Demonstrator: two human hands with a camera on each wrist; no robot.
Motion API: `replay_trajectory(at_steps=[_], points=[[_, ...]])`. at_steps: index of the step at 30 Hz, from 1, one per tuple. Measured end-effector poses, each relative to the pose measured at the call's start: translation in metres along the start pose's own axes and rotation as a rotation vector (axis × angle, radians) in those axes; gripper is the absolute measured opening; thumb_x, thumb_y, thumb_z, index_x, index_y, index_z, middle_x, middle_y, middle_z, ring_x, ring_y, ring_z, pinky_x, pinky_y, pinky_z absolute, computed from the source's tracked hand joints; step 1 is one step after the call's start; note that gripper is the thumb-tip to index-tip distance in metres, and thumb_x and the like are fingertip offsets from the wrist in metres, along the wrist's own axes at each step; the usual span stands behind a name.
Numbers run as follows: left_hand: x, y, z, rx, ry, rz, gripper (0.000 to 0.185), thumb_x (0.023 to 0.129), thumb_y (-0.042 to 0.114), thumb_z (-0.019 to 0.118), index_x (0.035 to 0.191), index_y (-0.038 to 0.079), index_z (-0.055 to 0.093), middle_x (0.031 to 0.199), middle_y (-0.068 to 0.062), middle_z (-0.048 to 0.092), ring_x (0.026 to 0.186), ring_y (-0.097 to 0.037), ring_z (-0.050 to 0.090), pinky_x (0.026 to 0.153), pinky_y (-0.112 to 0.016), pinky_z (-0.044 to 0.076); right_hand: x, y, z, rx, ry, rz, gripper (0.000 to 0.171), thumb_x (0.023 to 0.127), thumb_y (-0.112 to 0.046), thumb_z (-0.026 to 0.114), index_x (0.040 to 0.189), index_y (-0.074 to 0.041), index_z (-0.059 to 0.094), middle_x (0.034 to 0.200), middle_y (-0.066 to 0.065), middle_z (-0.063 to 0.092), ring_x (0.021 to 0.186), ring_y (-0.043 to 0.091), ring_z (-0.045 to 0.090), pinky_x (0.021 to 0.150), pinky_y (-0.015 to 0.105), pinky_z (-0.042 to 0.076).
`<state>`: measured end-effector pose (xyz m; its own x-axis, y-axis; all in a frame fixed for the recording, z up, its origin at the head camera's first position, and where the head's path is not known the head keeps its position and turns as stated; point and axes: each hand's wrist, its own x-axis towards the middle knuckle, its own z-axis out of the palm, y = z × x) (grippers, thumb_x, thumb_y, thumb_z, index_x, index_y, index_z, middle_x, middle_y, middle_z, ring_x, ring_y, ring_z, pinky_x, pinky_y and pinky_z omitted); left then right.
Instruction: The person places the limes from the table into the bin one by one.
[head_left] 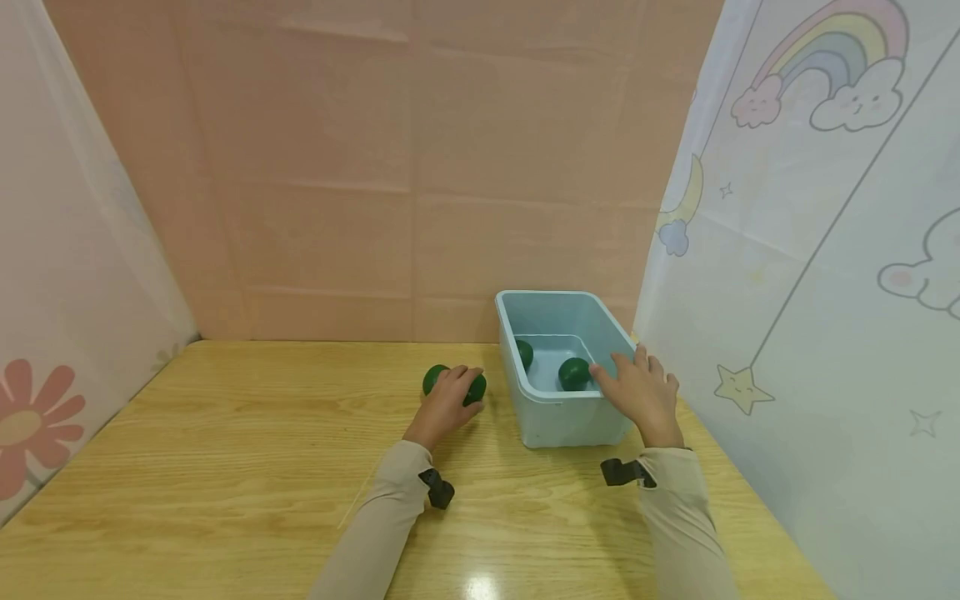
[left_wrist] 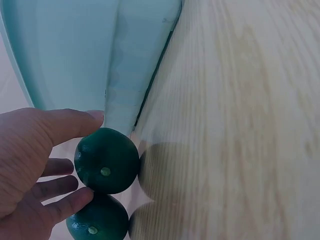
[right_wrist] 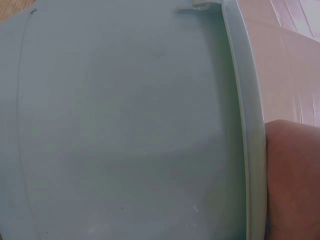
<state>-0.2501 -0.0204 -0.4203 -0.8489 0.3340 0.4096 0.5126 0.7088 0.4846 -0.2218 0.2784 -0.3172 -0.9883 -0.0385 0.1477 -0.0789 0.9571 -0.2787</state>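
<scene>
In the head view my left hand (head_left: 447, 406) is over two round green citrus fruits (head_left: 477, 389) on the table, just left of a light-blue plastic bin (head_left: 573, 421). From the left wrist, the thumb reaches over the upper fruit (left_wrist: 107, 162) and the extended fingertips come up to its side. The lower fruit (left_wrist: 100, 220) touches it, beside my lowest visible finger. My right hand (head_left: 642, 396) rests at the bin's near right corner with fingers spread, the thumb reaching over the inside. Two more green fruits, one in front (head_left: 575, 374) and one by the left wall (head_left: 524, 355), lie in the bin.
The wooden table (head_left: 247, 467) spreads out left and in front of the bin. A pinkish-orange cloth (head_left: 375, 183) hangs behind it, and a white printed cloth (head_left: 817, 275) stands close on the right.
</scene>
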Motion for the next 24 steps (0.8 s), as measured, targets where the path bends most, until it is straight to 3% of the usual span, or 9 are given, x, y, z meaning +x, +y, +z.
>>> replay_trajectory(at_steps=[24], points=[[0.0018,-0.0054,0.0059,0.033,-0.004,0.003,0.052,0.09,0.015,0.076,0.137,0.004,0.056,0.133,-0.018,0.057,0.122,-0.039,0.05,0.096,-0.05,0.049,0.0008,-0.0017,-0.0005,0.001,-0.006,0.006,0.074,0.103,-0.055,0.038,0.15,0.001,0.038,0.156,0.04,0.008,0.14,0.06,0.014,0.103,0.079,0.012]])
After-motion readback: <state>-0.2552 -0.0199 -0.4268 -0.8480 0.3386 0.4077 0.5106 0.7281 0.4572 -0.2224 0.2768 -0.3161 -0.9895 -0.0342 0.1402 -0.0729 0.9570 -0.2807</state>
